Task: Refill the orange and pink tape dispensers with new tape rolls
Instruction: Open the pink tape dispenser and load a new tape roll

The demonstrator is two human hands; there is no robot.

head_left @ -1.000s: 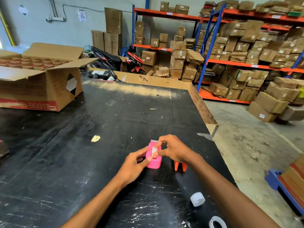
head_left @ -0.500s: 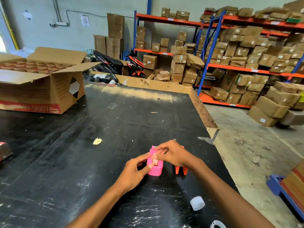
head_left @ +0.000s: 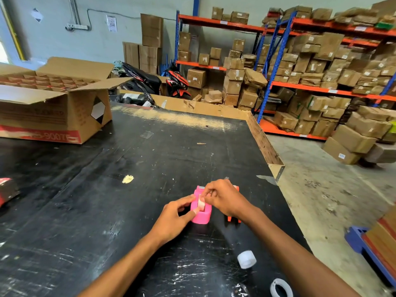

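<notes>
A pink tape dispenser (head_left: 200, 215) stands on the black table (head_left: 107, 189) near its right edge, with a pale tape roll (head_left: 201, 204) sitting in its slot. My left hand (head_left: 173, 219) grips the dispenser's left side, thumb along its near end. My right hand (head_left: 225, 199) is over the top of it, fingertips pinching at the roll. The orange dispenser (head_left: 233, 219) stands just right of the pink one, mostly hidden behind my right wrist. A white tape roll (head_left: 246, 259) lies on the table nearer to me, and an empty ring-shaped core (head_left: 281, 287) lies at the bottom edge.
An open cardboard box (head_left: 53, 116) with divider cells sits at the table's far left. A red and black object (head_left: 6, 189) pokes in at the left edge. The table's right edge drops to a concrete floor (head_left: 321, 200). Shelves of cartons (head_left: 321, 82) stand beyond.
The view has shifted slightly. My right hand's fingers have worked over the roll in the pink dispenser, while my left hand has kept its hold on the dispenser.
</notes>
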